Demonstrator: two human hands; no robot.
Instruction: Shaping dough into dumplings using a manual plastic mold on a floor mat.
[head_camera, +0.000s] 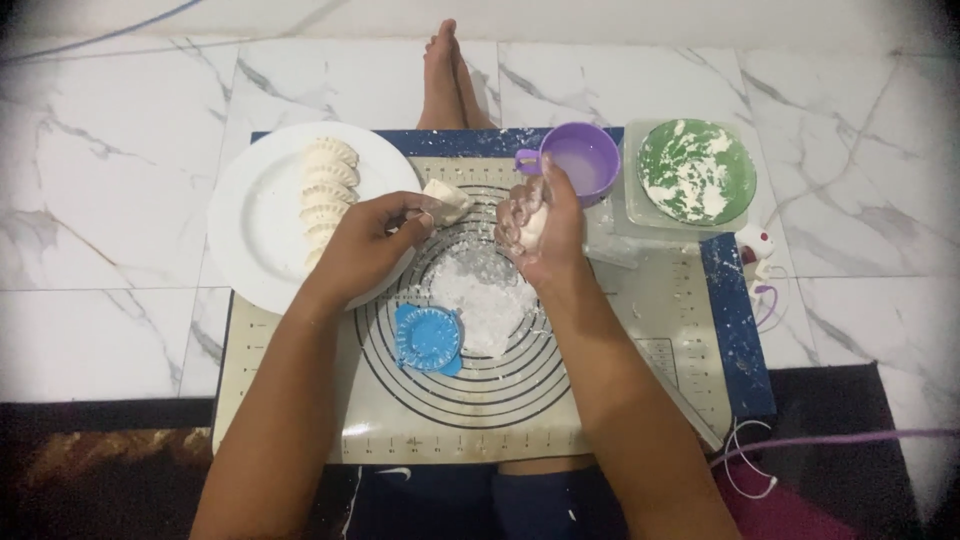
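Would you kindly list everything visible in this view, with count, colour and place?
baking mat: one, cream with blue edge and black rings, on the marble floor
plate: one, white, at the mat's left corner
dumplings: a row of about six, pale, on the plate
dumpling press: one, blue, on the mat near centre
flour patch: one, white, mid-mat
cup: one, purple, at the mat's top edge
floured dish: one, green, top right
cables: white and purple, right side
feet: bare, beyond the mat
left hand: holds a folded dough piece
right hand: closed on pale dough
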